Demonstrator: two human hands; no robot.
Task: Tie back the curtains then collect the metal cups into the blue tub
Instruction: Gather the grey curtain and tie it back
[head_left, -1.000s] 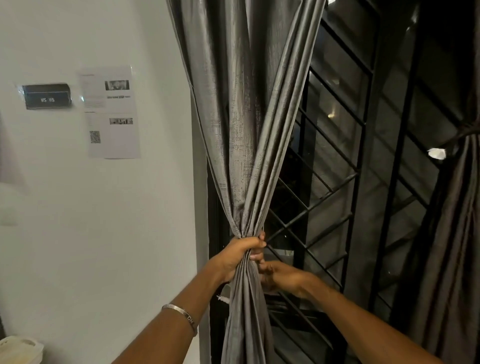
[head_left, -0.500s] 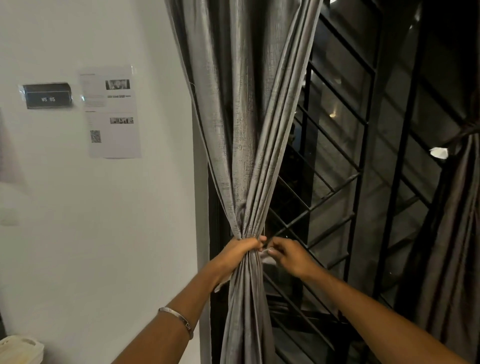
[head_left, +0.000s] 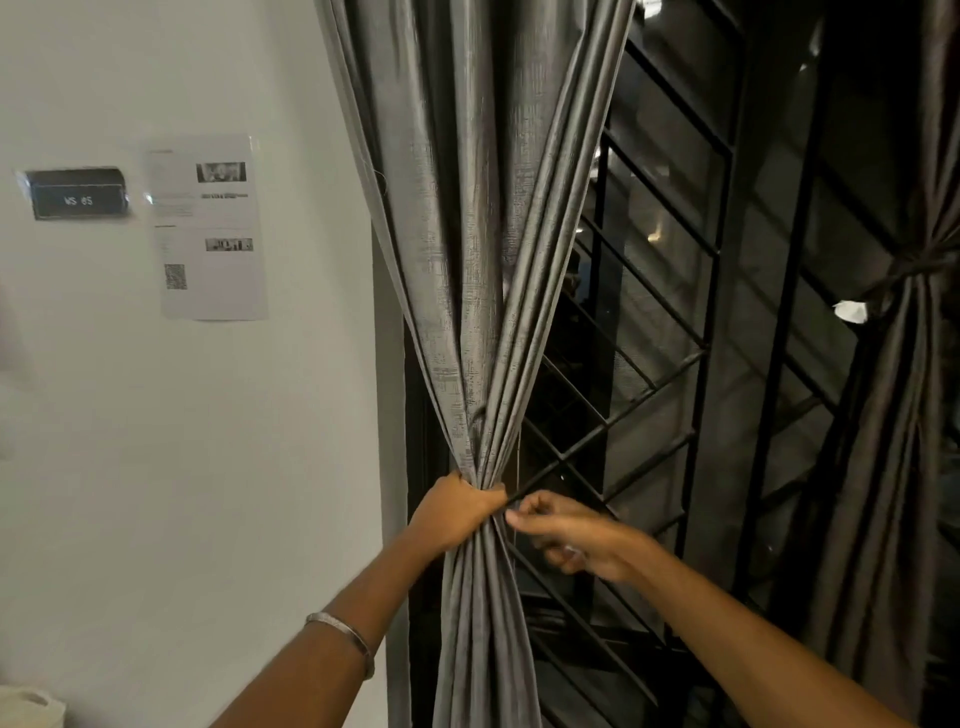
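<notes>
A grey curtain (head_left: 483, 260) hangs in front of a dark barred window and is gathered into a narrow bunch at waist height. My left hand (head_left: 454, 512) is clenched around that bunch from the left. My right hand (head_left: 571, 535) is just right of the bunch, its thumb and forefinger pinched near the fabric; a thin dark strand seems to run from them, but I cannot tell what it is. A second, darker curtain (head_left: 904, 415) at the far right is tied back with a band (head_left: 919, 267). No metal cups or blue tub are in view.
Black window bars (head_left: 649, 389) run behind the curtains. A white wall on the left carries a printed sheet (head_left: 208, 228) and a small dark label plate (head_left: 78, 195). A pale object (head_left: 26, 706) shows at the bottom left corner. A white scrap (head_left: 849, 310) sits by the tied curtain.
My right hand has come out from behind the bunch and moved to its right side, fingers now pinched. My left hand has kept its grip on the gathered curtain.
</notes>
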